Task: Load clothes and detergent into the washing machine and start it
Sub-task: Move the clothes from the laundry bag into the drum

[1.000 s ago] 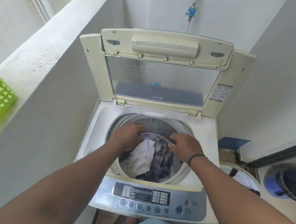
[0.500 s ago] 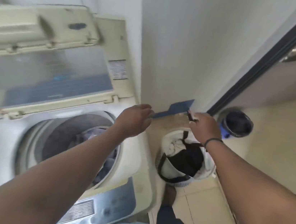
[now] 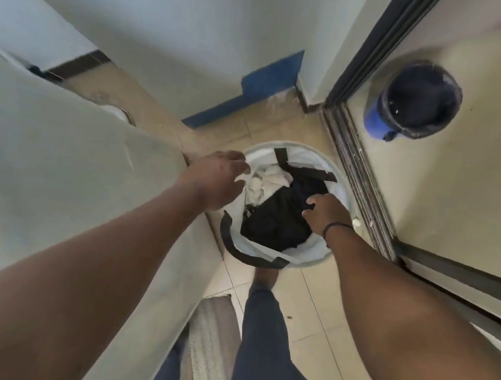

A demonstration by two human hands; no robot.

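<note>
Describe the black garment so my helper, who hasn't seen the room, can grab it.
Find the round white hamper on the tiled floor beside the washing machine. The black garment lies on top inside it, under the right hand. It is the only dark piece; the clothes beside it are white.

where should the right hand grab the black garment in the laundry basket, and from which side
Take the black garment at its bunched upper edge, where the right hand already hovers, coming from straight above. It lies crumpled on top of the pile in the laundry basket, whose open mouth faces up and whose walls block the sides. The fingers look spread, not yet closed.
</note>
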